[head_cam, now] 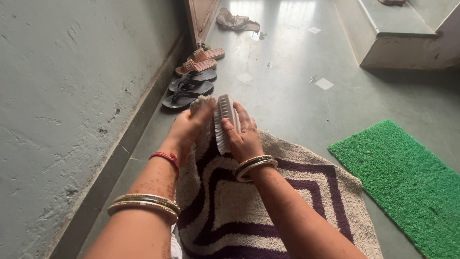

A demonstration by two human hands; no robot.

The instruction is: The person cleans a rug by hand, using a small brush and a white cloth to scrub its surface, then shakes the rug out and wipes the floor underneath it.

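I see my right hand [245, 139] wrapped around a white scrub brush [224, 121], bristles against the cream-and-purple rug [249, 211] at its 12 o'clock edge. My left hand [189, 128] pinches that rug edge, lifting it. Sandals [191, 81] sit at 11 o'clock, a green mat [407, 177] at 3.

Soft daylight glares off the far floor [268, 29] (edges bend slightly).

1. We see bare forearms, no sleeves, low in the frame.
2. Our left hand [187, 129] wears a red wrist thread and gold bangles.
3. Our right hand [245, 139] wears gold bangles.
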